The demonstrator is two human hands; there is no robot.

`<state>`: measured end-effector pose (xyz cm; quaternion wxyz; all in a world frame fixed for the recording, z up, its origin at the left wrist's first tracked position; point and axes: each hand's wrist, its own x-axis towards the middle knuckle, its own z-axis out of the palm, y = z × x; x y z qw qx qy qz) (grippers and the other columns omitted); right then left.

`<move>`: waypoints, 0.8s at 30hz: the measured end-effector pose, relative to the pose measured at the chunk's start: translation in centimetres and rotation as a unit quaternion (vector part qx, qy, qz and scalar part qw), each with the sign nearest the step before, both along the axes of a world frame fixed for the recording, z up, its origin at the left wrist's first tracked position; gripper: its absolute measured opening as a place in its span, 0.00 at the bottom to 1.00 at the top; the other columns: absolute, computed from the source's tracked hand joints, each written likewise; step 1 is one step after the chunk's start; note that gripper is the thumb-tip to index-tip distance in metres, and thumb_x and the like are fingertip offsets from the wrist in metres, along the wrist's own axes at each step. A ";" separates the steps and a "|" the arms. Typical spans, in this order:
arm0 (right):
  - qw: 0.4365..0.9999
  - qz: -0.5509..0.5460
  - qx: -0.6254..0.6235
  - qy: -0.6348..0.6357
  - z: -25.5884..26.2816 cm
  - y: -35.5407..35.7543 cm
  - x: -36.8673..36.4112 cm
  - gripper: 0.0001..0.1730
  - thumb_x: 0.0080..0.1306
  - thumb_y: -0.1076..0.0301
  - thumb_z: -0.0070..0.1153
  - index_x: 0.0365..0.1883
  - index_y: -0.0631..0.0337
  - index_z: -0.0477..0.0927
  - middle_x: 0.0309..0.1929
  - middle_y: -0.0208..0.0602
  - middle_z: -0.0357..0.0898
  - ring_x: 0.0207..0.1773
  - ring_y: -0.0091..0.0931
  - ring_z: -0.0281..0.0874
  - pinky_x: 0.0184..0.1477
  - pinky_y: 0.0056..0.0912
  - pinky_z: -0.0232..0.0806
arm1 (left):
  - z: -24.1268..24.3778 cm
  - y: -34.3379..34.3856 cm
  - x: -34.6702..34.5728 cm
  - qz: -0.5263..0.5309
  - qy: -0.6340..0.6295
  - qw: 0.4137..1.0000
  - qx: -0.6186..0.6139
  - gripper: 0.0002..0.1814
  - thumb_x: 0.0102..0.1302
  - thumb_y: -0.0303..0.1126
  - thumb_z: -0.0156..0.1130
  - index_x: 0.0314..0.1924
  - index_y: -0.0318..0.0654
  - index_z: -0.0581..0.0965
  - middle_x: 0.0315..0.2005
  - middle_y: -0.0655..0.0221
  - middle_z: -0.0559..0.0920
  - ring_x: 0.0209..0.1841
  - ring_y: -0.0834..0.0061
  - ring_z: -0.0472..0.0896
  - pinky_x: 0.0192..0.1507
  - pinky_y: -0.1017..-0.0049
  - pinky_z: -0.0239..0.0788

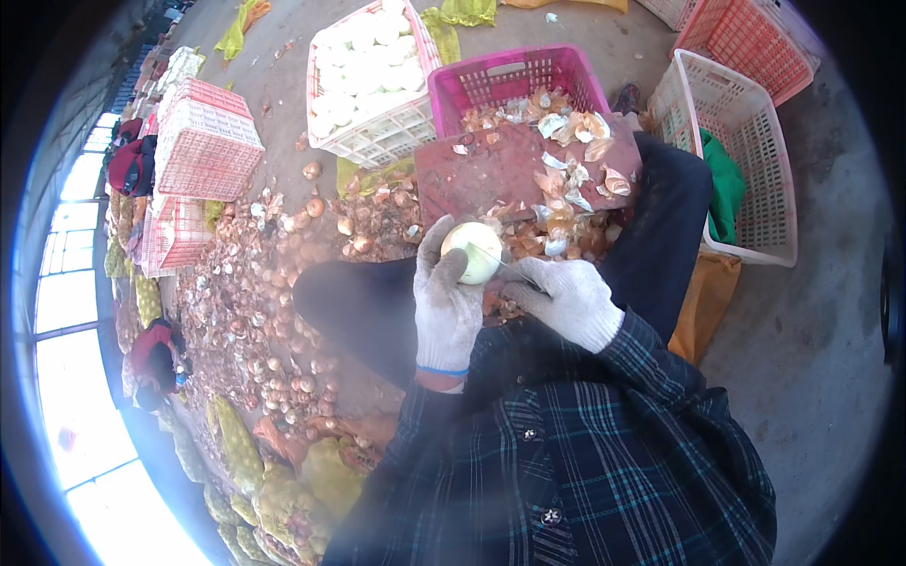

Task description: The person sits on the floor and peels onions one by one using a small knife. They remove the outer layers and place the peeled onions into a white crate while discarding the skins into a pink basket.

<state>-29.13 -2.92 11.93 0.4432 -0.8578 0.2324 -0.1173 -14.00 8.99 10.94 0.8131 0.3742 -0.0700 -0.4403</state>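
Observation:
My left hand (447,301), in a white knit glove, grips a pale peeled onion (471,253) with its thumb across the front. From the right, my right hand (563,297), gloved alike, is closed around a small knife (511,269); its thin blade reaches to the onion's face. The knife's handle is mostly hidden by the fingers. Beyond my hands lies a reddish board (481,173) with loose onion skins (566,187) on its right part. More skins lie between my legs, under the board's near edge.
A magenta crate (513,67) holds skins behind the board. Left of it stands a crate of peeled onions (375,134). A white crate (768,177) with green cloth (720,184) is at right. Unpeeled onions (283,385) cover the left floor; a co-worker (152,357) crouches beyond.

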 end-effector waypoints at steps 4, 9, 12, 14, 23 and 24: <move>0.998 -0.006 -0.064 0.005 -1.0 0.7 -1.4 0.13 0.74 0.57 0.63 0.51 0.52 0.86 0.32 0.46 0.87 0.35 0.43 0.88 0.38 0.46 0.78 | -0.9 0.3 0.5 0.038 0.062 0.997 0.020 0.27 0.80 0.33 0.61 0.73 0.34 0.67 0.66 0.47 0.78 0.68 0.48 0.79 0.71 0.43 0.76; 0.989 -0.018 -0.143 0.038 -0.7 0.7 -0.7 0.15 0.69 0.58 0.69 0.51 0.51 0.87 0.30 0.42 0.85 0.33 0.40 0.88 0.36 0.43 0.78 | -1.0 0.5 0.3 0.039 0.132 0.990 -0.007 0.26 0.80 0.34 0.62 0.73 0.37 0.68 0.64 0.48 0.79 0.65 0.48 0.81 0.68 0.43 0.77; 0.978 -0.022 -0.206 0.019 -2.0 0.6 -0.5 0.14 0.69 0.58 0.69 0.48 0.51 0.85 0.30 0.39 0.85 0.31 0.38 0.87 0.34 0.43 0.76 | -1.2 0.3 0.2 0.041 0.147 0.988 -0.012 0.27 0.80 0.34 0.64 0.73 0.39 0.67 0.63 0.48 0.79 0.64 0.49 0.81 0.66 0.43 0.78; 0.974 -0.027 -0.223 0.029 -2.2 0.5 -0.3 0.14 0.69 0.58 0.68 0.49 0.52 0.85 0.31 0.39 0.86 0.31 0.38 0.87 0.34 0.43 0.76 | -1.3 0.3 0.0 0.046 0.134 0.990 -0.003 0.27 0.79 0.34 0.64 0.73 0.38 0.67 0.63 0.49 0.79 0.65 0.49 0.81 0.66 0.43 0.78; 0.979 -0.056 -0.190 0.054 -2.9 0.2 -0.3 0.18 0.69 0.59 0.68 0.55 0.51 0.83 0.30 0.38 0.85 0.31 0.37 0.88 0.33 0.43 0.75 | -1.5 -0.1 -0.8 0.061 0.086 0.994 0.038 0.23 0.80 0.30 0.60 0.72 0.37 0.70 0.66 0.47 0.77 0.67 0.48 0.79 0.71 0.37 0.73; 0.980 -0.048 -0.191 0.042 -2.7 0.3 -0.5 0.19 0.69 0.59 0.68 0.56 0.51 0.83 0.30 0.38 0.85 0.31 0.37 0.88 0.33 0.43 0.75 | -1.5 0.0 -0.7 0.065 0.102 0.992 0.033 0.23 0.80 0.30 0.59 0.72 0.37 0.70 0.66 0.47 0.77 0.67 0.47 0.79 0.71 0.36 0.73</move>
